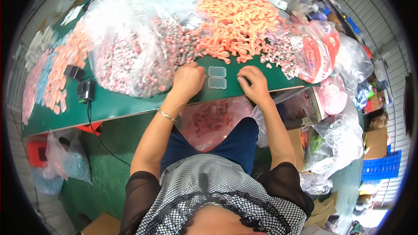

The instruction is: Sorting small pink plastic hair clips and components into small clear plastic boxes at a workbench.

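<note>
A small clear plastic case (217, 82) lies opened flat on the green table, its two halves one behind the other. Just left of it rests my left hand (189, 80), fingers curled closed at the edge of a heap of small pink and grey pieces (185, 45); whatever it holds is hidden. To the case's right, my right hand (254, 82) is loosely bent, thumb and fingers apart, with nothing visible in it. Beyond both hands spreads a big pile of orange loop-shaped cords (239, 17).
A large clear bag (130, 61) of pink and grey pieces lies left. More such pieces (282, 54) and a red-and-white bag (313, 54) are right. Orange strips (65, 69) and a black device with a cable (85, 90) sit far left. A pink-lined container (213, 119) stands below the table edge.
</note>
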`<control>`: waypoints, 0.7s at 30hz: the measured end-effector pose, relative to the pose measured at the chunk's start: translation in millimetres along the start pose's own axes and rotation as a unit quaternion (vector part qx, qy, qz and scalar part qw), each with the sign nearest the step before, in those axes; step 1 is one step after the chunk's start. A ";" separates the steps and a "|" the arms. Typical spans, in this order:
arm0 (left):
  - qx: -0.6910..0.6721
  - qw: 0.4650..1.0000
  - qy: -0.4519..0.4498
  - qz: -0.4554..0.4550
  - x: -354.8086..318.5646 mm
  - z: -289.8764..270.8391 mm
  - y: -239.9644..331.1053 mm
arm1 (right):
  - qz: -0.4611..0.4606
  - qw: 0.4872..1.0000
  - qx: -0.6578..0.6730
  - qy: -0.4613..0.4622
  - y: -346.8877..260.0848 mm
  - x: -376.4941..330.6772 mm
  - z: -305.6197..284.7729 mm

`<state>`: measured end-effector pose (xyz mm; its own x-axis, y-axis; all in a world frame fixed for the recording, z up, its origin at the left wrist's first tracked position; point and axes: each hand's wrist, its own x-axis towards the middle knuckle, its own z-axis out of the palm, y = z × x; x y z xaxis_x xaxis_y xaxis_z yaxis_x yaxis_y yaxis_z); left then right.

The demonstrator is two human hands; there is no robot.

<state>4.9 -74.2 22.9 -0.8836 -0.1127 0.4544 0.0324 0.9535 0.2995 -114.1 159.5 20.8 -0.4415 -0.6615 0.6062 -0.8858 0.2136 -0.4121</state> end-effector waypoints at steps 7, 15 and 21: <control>-0.034 0.999 0.040 -0.007 -1.0 3.4 10.2 | 0.197 0.936 -0.268 0.111 87.5 -15.5 -51.2; -0.060 0.996 -0.025 -0.067 -7.1 0.6 13.4 | 0.246 0.953 -0.170 0.051 80.5 -10.7 -35.3; -0.221 0.973 -0.003 -0.068 -10.2 -0.9 22.2 | 0.168 0.977 0.130 0.011 -28.9 0.1 17.5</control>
<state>15.1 -52.1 25.6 -0.8968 -0.2260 0.3804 0.1120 0.7158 0.6892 -86.0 140.6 20.8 -0.7062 -0.5693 0.4210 -0.6259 0.2240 -0.7470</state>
